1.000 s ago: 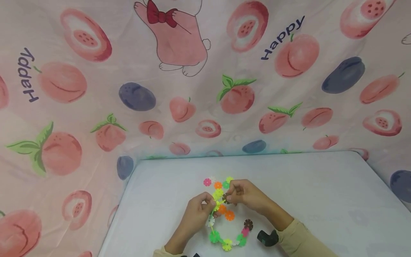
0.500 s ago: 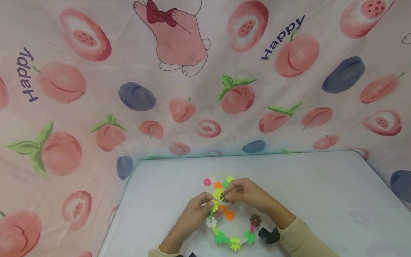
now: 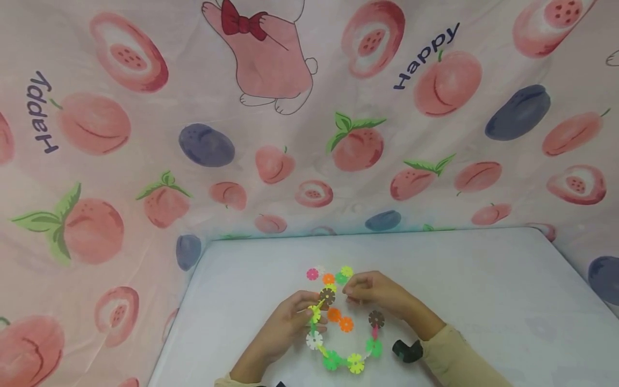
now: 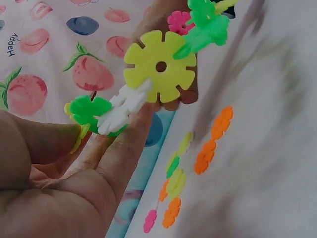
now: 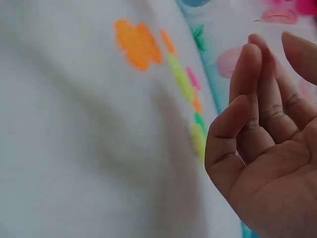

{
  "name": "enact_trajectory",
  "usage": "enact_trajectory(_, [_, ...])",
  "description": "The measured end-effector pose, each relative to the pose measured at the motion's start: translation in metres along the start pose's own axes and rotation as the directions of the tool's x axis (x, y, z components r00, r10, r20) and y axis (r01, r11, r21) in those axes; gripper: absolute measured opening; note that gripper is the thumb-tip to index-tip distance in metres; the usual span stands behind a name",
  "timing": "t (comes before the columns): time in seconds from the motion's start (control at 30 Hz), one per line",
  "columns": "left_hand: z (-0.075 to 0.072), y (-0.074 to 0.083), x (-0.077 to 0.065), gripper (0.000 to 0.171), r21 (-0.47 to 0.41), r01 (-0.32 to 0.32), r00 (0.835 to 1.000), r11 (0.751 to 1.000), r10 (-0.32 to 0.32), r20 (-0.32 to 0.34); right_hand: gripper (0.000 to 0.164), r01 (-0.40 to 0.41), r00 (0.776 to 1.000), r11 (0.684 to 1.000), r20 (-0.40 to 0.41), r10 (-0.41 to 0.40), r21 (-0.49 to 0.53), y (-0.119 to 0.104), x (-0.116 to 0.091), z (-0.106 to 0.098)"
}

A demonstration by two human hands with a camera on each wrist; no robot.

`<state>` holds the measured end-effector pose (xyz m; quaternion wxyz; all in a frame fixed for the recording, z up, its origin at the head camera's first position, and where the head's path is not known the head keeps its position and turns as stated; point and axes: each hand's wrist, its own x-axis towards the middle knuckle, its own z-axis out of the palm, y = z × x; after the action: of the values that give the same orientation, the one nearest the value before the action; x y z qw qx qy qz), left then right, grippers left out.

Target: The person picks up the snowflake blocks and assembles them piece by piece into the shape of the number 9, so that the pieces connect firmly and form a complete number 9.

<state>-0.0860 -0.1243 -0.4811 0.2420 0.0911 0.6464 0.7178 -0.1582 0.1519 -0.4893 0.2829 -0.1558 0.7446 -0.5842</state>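
A curved chain of interlocking snowflake discs hangs from my left hand (image 3: 285, 325), its thumb and fingers pinching a yellow disc (image 3: 315, 314) near one end. In the head view a brown disc (image 3: 326, 296) tips that end. From there the chain runs through a white disc (image 3: 314, 339), a green disc (image 3: 331, 360) and a yellow disc (image 3: 356, 364) to another brown disc (image 3: 376, 320). My right hand (image 3: 369, 288) is apart from the chain at the upper right, fingers loosely bent. In the right wrist view nothing sits between its thumb and fingers.
Two loose orange discs (image 3: 346, 324) lie on the white table (image 3: 483, 301) inside the chain's curve. Behind them are several more, including a pink disc (image 3: 312, 274) and a yellow disc (image 3: 346, 271). A black device (image 3: 407, 351) sits by my right wrist. Fruit-patterned cloth (image 3: 300, 129) rises behind.
My right hand has let go of the brown disc and drawn slightly right. My left hand has shifted left with the chain, whose brown end now sits by the left fingertips.
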Motion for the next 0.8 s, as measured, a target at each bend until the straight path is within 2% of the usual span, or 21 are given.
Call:
enact_trajectory(0.17, [-0.002,0.002,-0.002,0.041,-0.021,0.009,1.000,1.000,-0.009,-0.010,0.028,-0.009,1.000,0.998,0.028,0.010,-0.055,0.017,0.007,0.003])
enact_trajectory(0.3, [-0.003,0.004,-0.004,0.046,-0.028,-0.013,1.000,1.000,0.013,0.004,0.024,0.008,0.999,0.993,0.052,-0.001,-0.121,0.023,0.009,0.005])
enact_trajectory(0.4, [-0.003,0.005,-0.005,0.052,-0.041,-0.031,0.999,0.999,0.032,0.020,0.022,0.099,0.994,0.970,0.073,-0.085,-0.223,0.023,0.008,0.005])
enact_trajectory(0.5, [-0.003,0.007,-0.006,0.058,-0.059,-0.039,0.999,0.997,0.041,0.032,0.021,0.268,0.962,0.926,0.133,-0.240,-0.266,0.022,0.006,0.007])
enact_trajectory(0.6, [-0.004,0.008,-0.007,0.060,-0.073,-0.042,0.998,0.996,0.045,0.044,0.022,0.347,0.936,0.895,0.160,-0.313,-0.280,0.022,0.005,0.011])
enact_trajectory(0.67, [-0.004,0.008,-0.007,0.060,-0.074,-0.042,0.998,0.996,0.046,0.051,0.025,0.330,0.943,0.896,0.152,-0.297,-0.298,0.021,0.005,0.013])
enact_trajectory(0.8, [-0.003,0.008,-0.006,0.059,-0.066,-0.042,0.997,0.997,0.046,0.064,0.029,0.226,0.974,0.903,0.106,-0.201,-0.364,0.016,0.006,0.017])
